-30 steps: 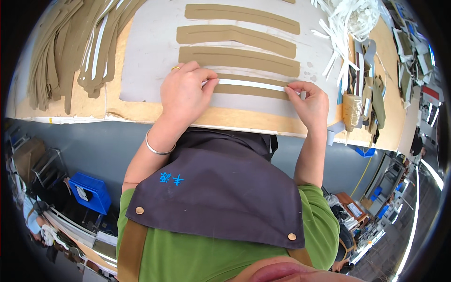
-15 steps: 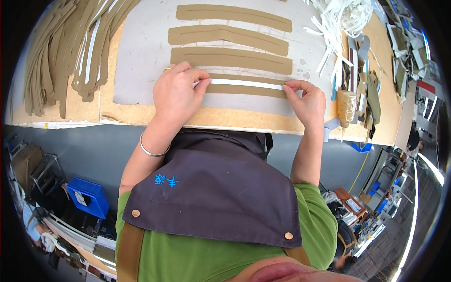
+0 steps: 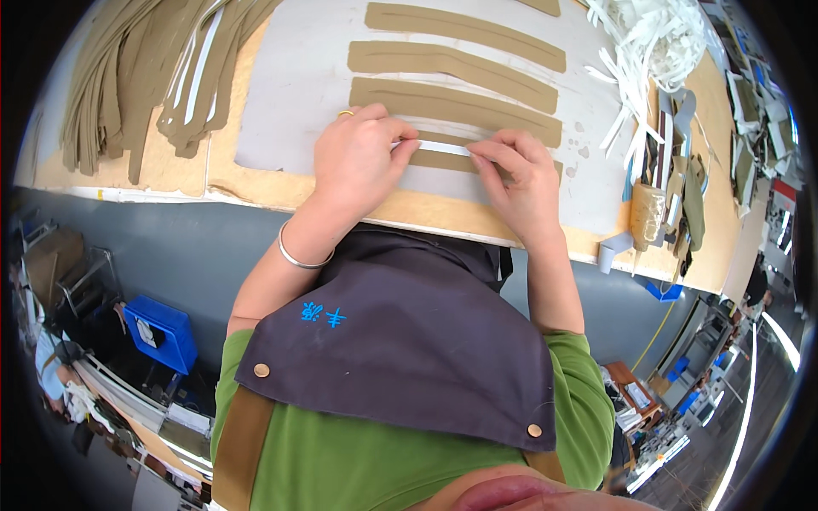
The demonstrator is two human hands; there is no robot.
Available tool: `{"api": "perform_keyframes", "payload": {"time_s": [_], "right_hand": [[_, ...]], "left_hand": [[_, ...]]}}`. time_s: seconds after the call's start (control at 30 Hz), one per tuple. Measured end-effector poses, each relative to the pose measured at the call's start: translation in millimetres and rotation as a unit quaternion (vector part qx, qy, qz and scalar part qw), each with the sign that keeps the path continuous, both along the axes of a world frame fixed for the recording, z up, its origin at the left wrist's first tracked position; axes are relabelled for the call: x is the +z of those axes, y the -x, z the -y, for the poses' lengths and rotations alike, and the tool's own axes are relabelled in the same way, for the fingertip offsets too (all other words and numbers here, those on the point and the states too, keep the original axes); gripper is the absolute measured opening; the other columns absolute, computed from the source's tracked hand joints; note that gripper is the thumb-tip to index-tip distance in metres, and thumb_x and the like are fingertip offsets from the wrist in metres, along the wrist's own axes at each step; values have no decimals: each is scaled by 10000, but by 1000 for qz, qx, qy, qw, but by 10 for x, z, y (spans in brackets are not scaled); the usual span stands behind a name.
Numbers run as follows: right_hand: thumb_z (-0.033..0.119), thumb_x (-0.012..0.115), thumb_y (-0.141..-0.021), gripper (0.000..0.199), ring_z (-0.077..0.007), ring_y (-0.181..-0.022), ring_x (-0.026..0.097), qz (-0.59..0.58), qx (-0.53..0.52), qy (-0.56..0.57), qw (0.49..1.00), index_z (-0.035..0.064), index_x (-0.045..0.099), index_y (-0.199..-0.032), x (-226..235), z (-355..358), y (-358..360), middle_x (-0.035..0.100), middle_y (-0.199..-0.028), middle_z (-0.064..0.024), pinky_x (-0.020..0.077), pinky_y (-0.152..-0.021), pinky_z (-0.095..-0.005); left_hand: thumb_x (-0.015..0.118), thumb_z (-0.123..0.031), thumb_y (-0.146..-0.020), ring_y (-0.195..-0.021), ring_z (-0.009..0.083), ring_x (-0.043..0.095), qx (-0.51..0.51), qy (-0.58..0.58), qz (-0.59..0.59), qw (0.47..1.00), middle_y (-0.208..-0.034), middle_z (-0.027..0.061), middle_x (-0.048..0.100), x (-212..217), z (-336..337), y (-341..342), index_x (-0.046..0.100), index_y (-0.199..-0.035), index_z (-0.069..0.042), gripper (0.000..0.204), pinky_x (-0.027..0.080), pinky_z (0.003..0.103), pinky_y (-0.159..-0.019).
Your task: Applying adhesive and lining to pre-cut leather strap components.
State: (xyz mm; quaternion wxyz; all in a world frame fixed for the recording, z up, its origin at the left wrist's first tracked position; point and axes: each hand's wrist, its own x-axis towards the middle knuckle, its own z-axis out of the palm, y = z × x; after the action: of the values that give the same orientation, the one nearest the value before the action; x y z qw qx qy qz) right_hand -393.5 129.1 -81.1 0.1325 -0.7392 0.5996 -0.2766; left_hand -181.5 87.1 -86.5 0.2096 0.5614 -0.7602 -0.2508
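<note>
A narrow white strip (image 3: 446,147) lies lengthwise along the nearest brown fabric piece (image 3: 445,163). My left hand (image 3: 362,160) pinches the white strip near its left end, thumb against forefinger. Closer to the middle, my right hand (image 3: 518,180) grips the same strip between thumb and fingertips. Only a short stretch of white shows between the two hands; my right hand hides the part beyond it. Above them, several similar brown pieces (image 3: 456,106) lie in a row on a grey sheet (image 3: 290,111), each with a line along its length.
Long brown strips (image 3: 111,94) drape over the table's left side, a few white ones among them. A heap of white strips (image 3: 656,38) sits at the far right. Below it are a tape-wrapped bundle (image 3: 648,211) and tools. The wooden table edge (image 3: 426,215) runs close to my apron.
My right hand has moved left along the white strip, closer to my left hand. My left hand keeps its pinch near the left end. The whole view has shifted slightly.
</note>
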Motion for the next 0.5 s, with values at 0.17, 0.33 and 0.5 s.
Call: {"api": "perform_keyframes", "payload": {"time_s": [0.17, 0.33, 0.5], "right_hand": [[104, 763, -773, 94, -210, -781, 597, 11, -20, -15, 1000, 143, 748, -857, -63, 5, -29, 627, -834, -3, 461, -722, -350], [110, 768, -771, 98, -202, -791, 605, -6, -22, -26, 999, 145, 752, -861, -42, 5, -11, 627, -827, 4, 451, -733, -345], [114, 775, -762, 103, -201, -792, 596, 2, -18, -20, 1000, 144, 747, -857, -67, -2, 1, 625, -849, 7, 445, -730, -342]], "left_hand": [[742, -165, -783, -746, 227, 640, -17, -11, -7, 1000, -722, 46, 633, -5, 17, -35, 768, -833, -118, 74, 490, 363, -627], [733, -147, -766, -753, 269, 628, -15, -5, -30, 999, -710, 64, 615, -15, 20, -37, 757, -787, -114, 46, 494, 393, -641], [760, -141, -732, -806, 278, 595, -8, 18, -26, 999, -824, 54, 619, -34, 9, -53, 743, -857, -129, 126, 481, 401, -689]]}}
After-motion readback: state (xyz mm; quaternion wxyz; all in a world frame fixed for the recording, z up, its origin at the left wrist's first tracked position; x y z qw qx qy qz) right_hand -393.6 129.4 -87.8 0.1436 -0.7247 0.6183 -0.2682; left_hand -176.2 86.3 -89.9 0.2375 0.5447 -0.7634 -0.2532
